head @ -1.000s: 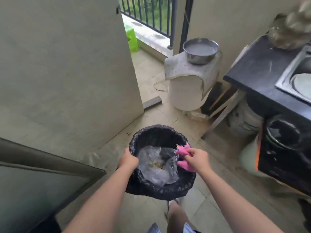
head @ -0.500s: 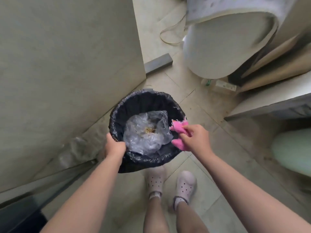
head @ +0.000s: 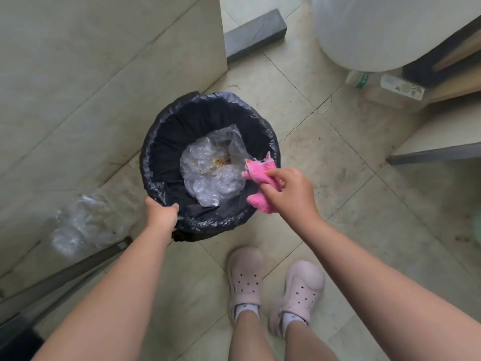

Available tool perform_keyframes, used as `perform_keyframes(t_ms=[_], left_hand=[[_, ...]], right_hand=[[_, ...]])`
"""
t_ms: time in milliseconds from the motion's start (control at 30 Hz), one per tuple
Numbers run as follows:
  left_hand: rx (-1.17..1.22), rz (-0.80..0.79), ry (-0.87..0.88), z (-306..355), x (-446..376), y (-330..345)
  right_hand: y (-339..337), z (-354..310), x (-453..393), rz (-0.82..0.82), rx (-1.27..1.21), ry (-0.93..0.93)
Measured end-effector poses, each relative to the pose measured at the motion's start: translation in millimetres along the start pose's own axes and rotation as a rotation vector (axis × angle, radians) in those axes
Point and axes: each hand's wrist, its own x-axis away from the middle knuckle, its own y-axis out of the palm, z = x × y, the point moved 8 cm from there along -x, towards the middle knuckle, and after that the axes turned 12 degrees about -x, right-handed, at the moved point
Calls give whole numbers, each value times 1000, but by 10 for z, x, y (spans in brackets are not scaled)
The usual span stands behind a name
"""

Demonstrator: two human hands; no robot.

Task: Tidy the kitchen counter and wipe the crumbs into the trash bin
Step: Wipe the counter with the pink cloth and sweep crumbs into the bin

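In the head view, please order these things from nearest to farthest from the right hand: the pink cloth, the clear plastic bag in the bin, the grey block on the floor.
1. Pink cloth: pinched in the right hand.
2. Clear plastic bag: inside the bin, just left of the cloth.
3. Grey block: on the floor, beyond the bin, by the wall corner.

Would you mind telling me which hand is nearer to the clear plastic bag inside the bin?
Right. The right hand holds the pink cloth beside the clear plastic bag; the left hand grips the bin rim, farther away.
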Motion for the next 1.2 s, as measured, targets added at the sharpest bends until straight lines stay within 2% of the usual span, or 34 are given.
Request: perform_keyframes(t_ms=[133, 267, 367, 500, 567, 633, 700, 800, 933, 1067, 1200], left_hand=[[-258, 16, -23, 68, 177, -119], [-559, -33, 165, 618, 765, -146], [-635, -140, 391, 1245, 1394, -88], [-587, -348, 686, 2106, 2533, 52], [-604, -461, 906, 2532, 3371, 146], [-607, -575, 1096, 2736, 4039, 196], [-628, -647, 1335, 2990, 4876, 235], [-654, -702, 1687, 3161, 6118, 283], [-672, -707, 2033, 3130, 7555, 471], [-816, -720, 2231, 2869, 8663, 780], [-865, -667, 2295, 2561, 9687, 1071]], right_hand=[[-164, 17, 39, 19, -87, 71], [-599, -50, 226, 83, -279, 225], [-1109, -256, 413, 177, -455, 280], [-1946, -574, 712, 372, -774, 306], [-2544, -740, 977, 490, -936, 316], [-2896, -864, 1181, 540, -1024, 315], [-3457, -1032, 1456, 630, -1101, 258], [-4285, -1171, 1966, 772, -1153, 158], [-5259, -1251, 2810, 867, -1276, 73], [-5885, -1089, 3634, 910, -1472, 30], [-6428, -783, 4506, 986, -1620, -41]])
